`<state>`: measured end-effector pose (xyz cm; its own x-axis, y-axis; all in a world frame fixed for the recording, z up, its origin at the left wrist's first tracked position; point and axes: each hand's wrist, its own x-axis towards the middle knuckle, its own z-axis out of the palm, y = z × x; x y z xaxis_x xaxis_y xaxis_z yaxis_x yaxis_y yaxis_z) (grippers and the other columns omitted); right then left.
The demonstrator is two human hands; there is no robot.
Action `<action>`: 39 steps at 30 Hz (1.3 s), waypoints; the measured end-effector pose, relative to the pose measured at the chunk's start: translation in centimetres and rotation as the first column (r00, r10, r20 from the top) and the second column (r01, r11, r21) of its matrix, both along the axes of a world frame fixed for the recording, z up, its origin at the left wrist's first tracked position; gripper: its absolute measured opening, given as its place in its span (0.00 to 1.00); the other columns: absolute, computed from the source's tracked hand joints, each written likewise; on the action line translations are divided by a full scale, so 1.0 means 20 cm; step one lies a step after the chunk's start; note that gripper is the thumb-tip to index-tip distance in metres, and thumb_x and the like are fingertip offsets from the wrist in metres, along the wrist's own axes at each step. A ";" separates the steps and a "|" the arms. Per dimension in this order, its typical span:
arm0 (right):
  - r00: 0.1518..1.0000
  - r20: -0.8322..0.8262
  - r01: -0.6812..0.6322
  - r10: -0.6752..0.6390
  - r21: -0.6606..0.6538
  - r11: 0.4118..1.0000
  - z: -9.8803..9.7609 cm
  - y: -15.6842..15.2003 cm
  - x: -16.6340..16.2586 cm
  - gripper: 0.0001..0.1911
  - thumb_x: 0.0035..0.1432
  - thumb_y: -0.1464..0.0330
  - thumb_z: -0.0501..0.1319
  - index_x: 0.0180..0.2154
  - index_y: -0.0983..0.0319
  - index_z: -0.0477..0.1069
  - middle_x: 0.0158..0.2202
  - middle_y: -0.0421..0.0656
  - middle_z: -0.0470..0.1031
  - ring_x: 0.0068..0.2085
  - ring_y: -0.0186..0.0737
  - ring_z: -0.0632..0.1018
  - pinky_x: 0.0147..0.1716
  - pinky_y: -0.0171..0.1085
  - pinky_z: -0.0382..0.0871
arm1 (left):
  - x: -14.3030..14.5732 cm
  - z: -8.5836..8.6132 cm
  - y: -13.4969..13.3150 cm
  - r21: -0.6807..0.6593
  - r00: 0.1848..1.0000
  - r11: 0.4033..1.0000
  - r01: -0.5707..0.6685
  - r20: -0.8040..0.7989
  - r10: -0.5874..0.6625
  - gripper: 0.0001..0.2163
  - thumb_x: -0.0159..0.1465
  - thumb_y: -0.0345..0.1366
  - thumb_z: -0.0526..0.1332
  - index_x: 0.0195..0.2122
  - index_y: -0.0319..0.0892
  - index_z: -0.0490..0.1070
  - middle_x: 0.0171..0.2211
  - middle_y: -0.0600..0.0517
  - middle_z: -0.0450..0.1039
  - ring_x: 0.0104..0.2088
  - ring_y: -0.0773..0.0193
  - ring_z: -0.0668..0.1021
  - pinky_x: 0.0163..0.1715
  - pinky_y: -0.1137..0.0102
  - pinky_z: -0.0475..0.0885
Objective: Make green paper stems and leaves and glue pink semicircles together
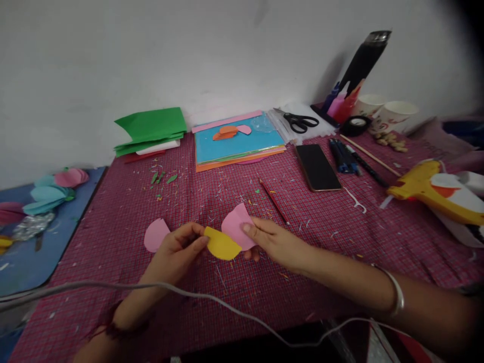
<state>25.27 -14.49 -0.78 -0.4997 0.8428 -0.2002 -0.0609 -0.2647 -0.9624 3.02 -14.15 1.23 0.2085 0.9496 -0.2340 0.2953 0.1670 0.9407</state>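
Between thumb and fingers, my left hand (186, 247) pinches the left tip of a yellow paper piece (222, 245) with a curved lower edge. My right hand (270, 241) grips a pink paper piece (235, 225), thumb on top and fingers beneath. The yellow piece's right end meets or overlaps the lower edge of the pink one; I cannot tell whether they are joined. Another rounded pink paper piece (156, 236) lies on the checked cloth, just left of my left hand. Beyond my hands rests a dark red pencil (274, 200).
A grey cable (212, 297) crosses in front of me. Farther back are green paper (151, 126), a blue sheet stack (234, 146), scissors (298, 121) and a phone (318, 167). A yellow glue gun (423, 186) lies right; paper flowers (49, 194) sit left.
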 end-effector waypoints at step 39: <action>0.994 0.100 -0.055 0.034 0.216 0.975 0.06 0.09 0.14 0.18 0.68 0.56 0.47 0.41 0.63 0.65 0.24 0.36 0.63 0.24 0.30 0.65 0.21 0.32 0.60 | 0.33 -0.05 0.17 0.528 0.993 0.847 0.068 -0.115 -0.007 0.11 0.58 0.31 0.64 0.43 0.44 0.72 0.32 0.52 0.75 0.30 0.65 0.77 0.30 0.71 0.72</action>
<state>28.16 -12.65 0.38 -0.5253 0.8486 -0.0624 0.0405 -0.0483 -0.9980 9.54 -10.83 0.26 0.2494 0.9269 0.2803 0.3928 -0.3614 0.8456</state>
